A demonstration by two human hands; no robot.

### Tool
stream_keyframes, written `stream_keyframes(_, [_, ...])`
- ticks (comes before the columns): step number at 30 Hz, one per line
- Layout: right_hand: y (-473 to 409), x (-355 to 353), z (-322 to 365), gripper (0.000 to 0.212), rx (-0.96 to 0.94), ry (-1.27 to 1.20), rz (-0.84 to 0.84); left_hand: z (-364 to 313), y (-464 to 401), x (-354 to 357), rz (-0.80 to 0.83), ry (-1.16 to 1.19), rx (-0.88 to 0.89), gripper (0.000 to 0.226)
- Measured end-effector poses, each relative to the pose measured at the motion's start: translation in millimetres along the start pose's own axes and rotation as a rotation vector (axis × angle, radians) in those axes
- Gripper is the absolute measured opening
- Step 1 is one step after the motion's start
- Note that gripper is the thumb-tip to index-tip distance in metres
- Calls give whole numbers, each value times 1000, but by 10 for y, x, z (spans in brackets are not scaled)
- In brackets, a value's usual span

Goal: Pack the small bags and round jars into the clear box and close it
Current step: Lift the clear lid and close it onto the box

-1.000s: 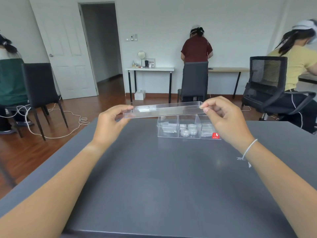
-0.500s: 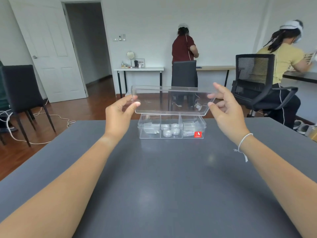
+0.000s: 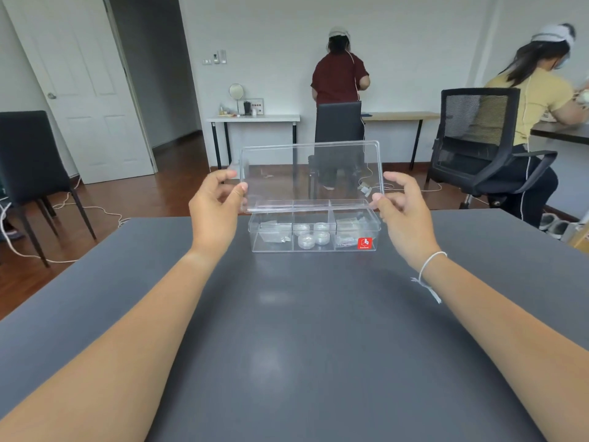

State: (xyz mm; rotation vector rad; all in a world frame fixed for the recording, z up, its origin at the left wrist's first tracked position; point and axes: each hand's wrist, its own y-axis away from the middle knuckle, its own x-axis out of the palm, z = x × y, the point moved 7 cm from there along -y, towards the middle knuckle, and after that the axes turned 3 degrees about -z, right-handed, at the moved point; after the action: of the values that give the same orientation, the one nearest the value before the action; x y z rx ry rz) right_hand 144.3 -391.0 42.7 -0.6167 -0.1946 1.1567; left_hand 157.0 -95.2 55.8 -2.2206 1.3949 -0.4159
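We had the grey table (image 3: 302, 330) nearest, bare in front. Further out sat the clear box (image 3: 314, 232), open-topped, three compartments: left one held small bags (image 3: 274, 236), middle held four round jars (image 3: 312, 236), right held more bags, hard to make out through the plastic and partly behind a red sticker (image 3: 365, 243). Bag count unclear. Our left hand (image 3: 216, 205) pinched the clear lid (image 3: 310, 177) at its left edge, right hand (image 3: 400, 207) pinched the right edge; lid stood nearly upright, tilted, its lower edge just above the box's back rim; contact we couldn't tell. Beyond, two people at desks, backs turned.
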Motion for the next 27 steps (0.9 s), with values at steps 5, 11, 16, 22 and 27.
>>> stream_keyframes(5, [9, 0, -73, 29, 45, 15, 8, 69, 8, 55, 97, -59, 3, 34])
stream_keyframes(11, [65, -18, -129, 41, 83, 51, 54, 216, 74, 179, 286, -180, -32, 58])
stream_keyframes(16, [80, -36, -148, 49, 82, 97, 83, 294, 100, 230, 362, -216, -36, 68])
stream_keyframes(22, [102, -30, -199, 49, 98, 177, 111, 372, 110, 216, 389, -236, -61, 66])
stream_keyframes(27, [122, -17, -265, 49, 137, 196, 153, 445, 125, 224, 403, -245, -99, 63])
